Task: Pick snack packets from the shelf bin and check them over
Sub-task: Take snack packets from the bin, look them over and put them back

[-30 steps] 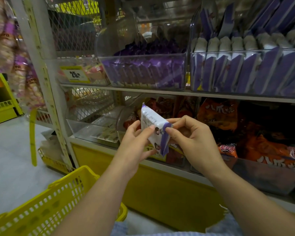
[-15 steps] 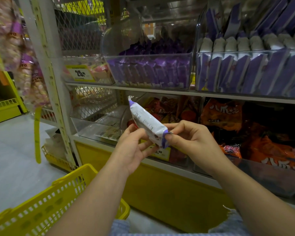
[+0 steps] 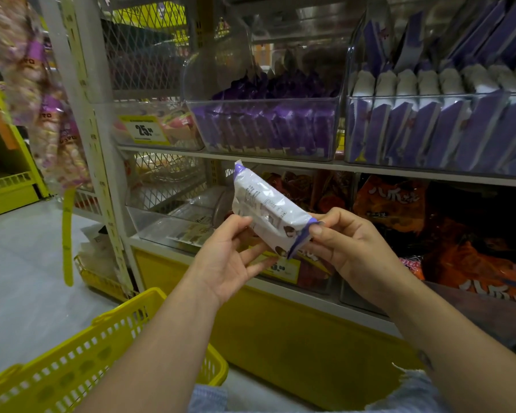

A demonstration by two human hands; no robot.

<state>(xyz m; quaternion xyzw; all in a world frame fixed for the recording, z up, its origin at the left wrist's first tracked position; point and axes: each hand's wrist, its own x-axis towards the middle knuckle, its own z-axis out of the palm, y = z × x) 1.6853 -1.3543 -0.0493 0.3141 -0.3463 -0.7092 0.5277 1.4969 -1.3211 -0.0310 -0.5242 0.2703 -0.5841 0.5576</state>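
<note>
**One packet up, both hands on it**

Well, we had one snack packet out in front of us, white with purple crimped ends, held before the lower shelf and tilted so its far end pointed up and left. Our left hand cradled it from below, thumb pressed against the near face, fingers curled underneath and mostly hidden by the wrapper. Our right hand pinched the purple seal at the near end between thumb and forefinger, a tight narrow grip.

The print on the packet's back was there but too small for us to read. Above, we saw two clear shelf bins of purple packets: the middle bin packed too densely and blurred to count, the right bin cut off by the frame edge. Eight or so upright packs showed in its front row before the picture ran out.

Orange bags sat dark and half shadowed on the lower shelf. One yellow basket lay at lower left, its near corner out of view. One yellow price tag read 25.
</note>
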